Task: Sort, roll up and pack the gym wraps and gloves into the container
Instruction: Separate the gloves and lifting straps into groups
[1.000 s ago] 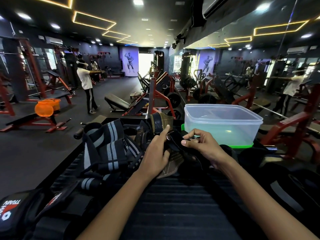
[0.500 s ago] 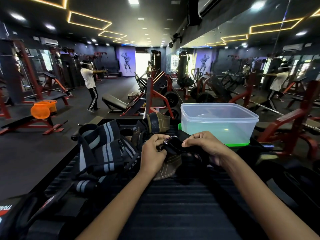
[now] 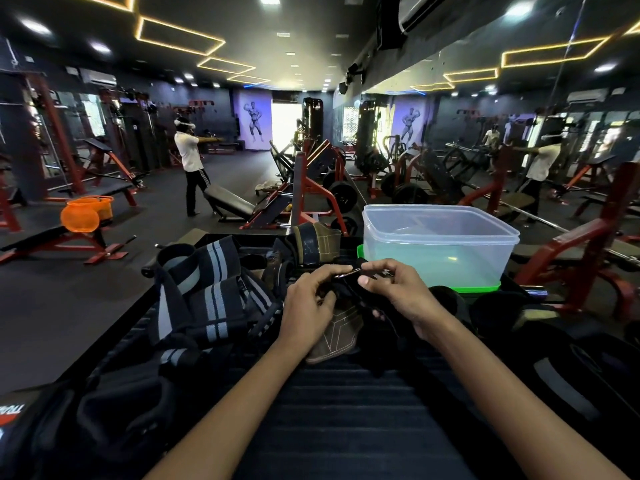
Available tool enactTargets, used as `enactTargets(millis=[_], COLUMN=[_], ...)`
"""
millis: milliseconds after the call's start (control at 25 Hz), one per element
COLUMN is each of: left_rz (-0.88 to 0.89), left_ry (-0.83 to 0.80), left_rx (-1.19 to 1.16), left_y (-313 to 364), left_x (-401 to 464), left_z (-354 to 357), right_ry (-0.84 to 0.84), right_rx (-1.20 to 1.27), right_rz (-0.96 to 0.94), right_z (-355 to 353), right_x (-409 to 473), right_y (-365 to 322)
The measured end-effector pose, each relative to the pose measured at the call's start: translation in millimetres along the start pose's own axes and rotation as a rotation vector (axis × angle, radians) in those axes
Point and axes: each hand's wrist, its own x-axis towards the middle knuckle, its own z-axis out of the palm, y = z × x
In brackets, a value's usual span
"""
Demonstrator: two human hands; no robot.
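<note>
Fig.: I'm holding a black strap (image 3: 349,289) between both hands, just in front of the container (image 3: 440,244). My left hand (image 3: 308,310) is curling its fingers round the strap's left part, thumb and forefinger pinching near a small metal buckle (image 3: 346,273); my right hand (image 3: 398,292) is pinching the same strap w/ thumb on top.

Handling (my judgement): the strap is looking light, soft and floppy, so it's likely sagging unless both ends are kept taut; the buckle end is the stiff pt to grip and prob. the best core for rolling.

The container is clear plastic, sitting open on a green lid (image 3: 478,285); nothing visible inside.

Striped wraps (image 3: 207,282) are lying in a heap to the left on the ribbed black tabletop (image 3: 346,420); a brown leather glove (image 3: 337,336) is lying under my hands.

Writing: red/white lettering on a black item (image 3: 14,414) at far left, cropped, not legible.
</note>
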Motion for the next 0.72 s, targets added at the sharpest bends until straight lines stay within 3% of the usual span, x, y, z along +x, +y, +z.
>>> enactTargets(millis=[120, 280, 440, 600, 720], left_rz=[0.024, 0.086, 0.105, 0.058, 0.05], left_ry=[-0.051, -0.122, -0.153, -0.134, -0.072], left_rx=[0.028, -0.004, -0.014, 0.044, 0.115], left_y=[0, 7, 12, 10, -4], left_x=[0, -1, -4, -2, 2], left_z=[-1, 0, 0, 3, -1], right_ry=[-0.027, -0.045, 0.095, 0.103, 0.0], right_rx=[-0.073, 0.121, 0.129, 0.637, 0.706], right_rz=[-0.09, -0.058, -0.155, -0.386, -0.396], right_z=[5, 2, 5, -18, -27], right_x=[2, 1, 3, 3, 1], right_y=[6, 3, 2, -21, -24])
